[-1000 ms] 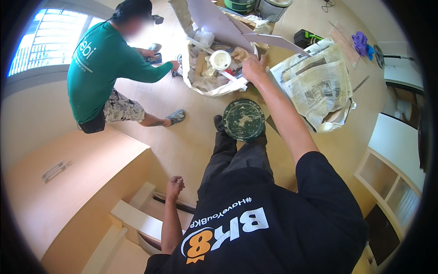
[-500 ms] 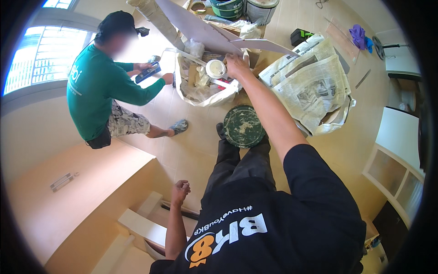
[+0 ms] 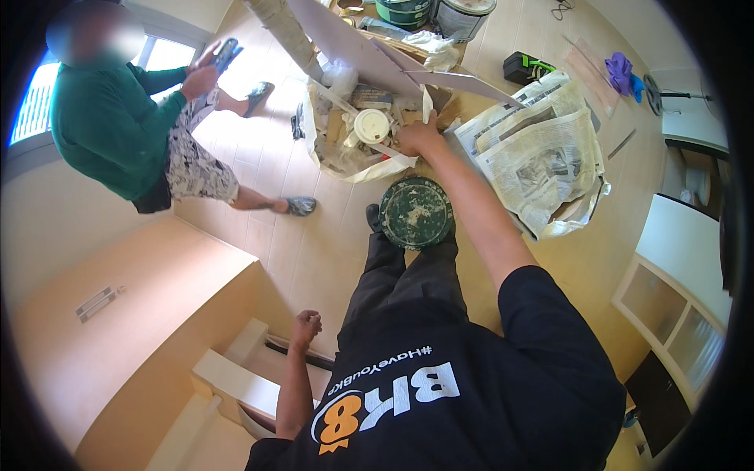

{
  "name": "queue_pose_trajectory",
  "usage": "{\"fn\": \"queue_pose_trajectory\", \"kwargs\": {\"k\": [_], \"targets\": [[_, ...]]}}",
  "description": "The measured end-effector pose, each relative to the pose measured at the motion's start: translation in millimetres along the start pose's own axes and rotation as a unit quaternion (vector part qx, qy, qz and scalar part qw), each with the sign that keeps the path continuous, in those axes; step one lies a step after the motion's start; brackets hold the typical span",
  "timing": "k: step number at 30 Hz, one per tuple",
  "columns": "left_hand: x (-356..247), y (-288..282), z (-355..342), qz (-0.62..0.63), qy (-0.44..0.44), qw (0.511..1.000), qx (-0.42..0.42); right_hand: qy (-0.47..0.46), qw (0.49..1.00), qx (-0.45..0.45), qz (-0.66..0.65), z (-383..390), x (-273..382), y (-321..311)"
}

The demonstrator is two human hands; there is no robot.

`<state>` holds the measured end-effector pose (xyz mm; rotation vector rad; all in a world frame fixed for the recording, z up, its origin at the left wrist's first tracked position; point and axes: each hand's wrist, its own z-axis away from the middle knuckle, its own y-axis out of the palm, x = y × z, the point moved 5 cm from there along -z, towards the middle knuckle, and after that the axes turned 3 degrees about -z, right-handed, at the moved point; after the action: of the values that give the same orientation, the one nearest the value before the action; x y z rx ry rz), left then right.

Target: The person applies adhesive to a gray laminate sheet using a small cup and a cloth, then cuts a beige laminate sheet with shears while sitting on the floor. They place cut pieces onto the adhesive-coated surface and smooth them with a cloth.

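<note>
My right hand (image 3: 419,136) reaches forward to the right rim of a white sack (image 3: 377,169) full of rubbish. Its fingers are curled at the rim, and the sack's pale edge rises beside the thumb. A white lidded paper cup (image 3: 371,125) lies on the rubbish, left of that hand and apart from it. Low on the left, my left hand (image 3: 305,330) hangs with its fingers curled and nothing visible in them. In front of my legs stands a round, dark green lid (image 3: 416,213) smeared with pale splashes.
Right of the sack lies a newspaper-covered bag (image 3: 538,157). Pale boards (image 3: 353,47) lean behind, with buckets (image 3: 463,17) beyond. A co-worker in a green top (image 3: 110,133) stands at left, holding a blue handheld object (image 3: 227,55). A black-and-green case (image 3: 525,68) sits farther right.
My right hand has shifted from beside the cup's upper right to the sack's right rim. The co-worker has straightened up and raised the blue object. My left hand stays curled.
</note>
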<state>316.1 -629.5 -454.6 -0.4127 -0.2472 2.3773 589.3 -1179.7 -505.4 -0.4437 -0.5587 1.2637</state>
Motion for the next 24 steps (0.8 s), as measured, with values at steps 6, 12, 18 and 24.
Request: {"fn": "queue_pose_trajectory", "kwargs": {"k": [6,12,18,24], "targets": [[-28.9,-10.8,-8.5,0.027,0.052,0.998,-0.017,-0.018,0.996,-0.073,-0.042,-5.8,-10.1,-10.0],[-21.1,-17.2,-5.0,0.035,0.037,0.998,-0.027,-0.037,0.863,-0.423,-0.275,-16.1,1.0,-74.7],[13.6,-18.5,10.3,0.066,-0.016,0.997,-0.041,-0.197,0.900,-0.322,-0.216,-55.0,106.2,-92.1],[46.8,-11.2,22.2,0.093,-0.045,0.994,-0.045,-0.158,0.955,-0.233,0.089,-55.6,160.3,-59.3]]}}
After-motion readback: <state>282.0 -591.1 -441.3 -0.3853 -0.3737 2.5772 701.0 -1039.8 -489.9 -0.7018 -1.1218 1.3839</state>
